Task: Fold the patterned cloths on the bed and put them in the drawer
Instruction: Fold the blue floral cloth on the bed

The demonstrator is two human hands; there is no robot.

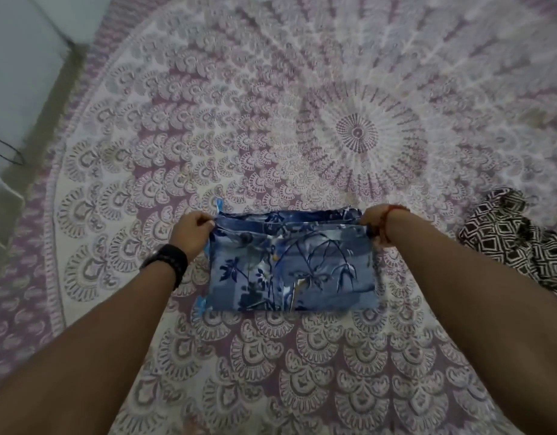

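Blue cloth (291,262) lies part-folded on the bed (302,89), its far corners pinched by the left hand (191,229) and right hand (376,224). Black-and-white cloth (515,233), near the right arm, lies unfolded; judged under halfway, no drawer visible.

A: What do you see of the cloths?
B: I've got a blue floral cloth (289,262) folded into a flat rectangle on the bed, long side across the view, far corners pinched up.
A: The other one?
B: Black-and-white geometric cloth (519,237), unfolded and crumpled, well apart at the right edge.
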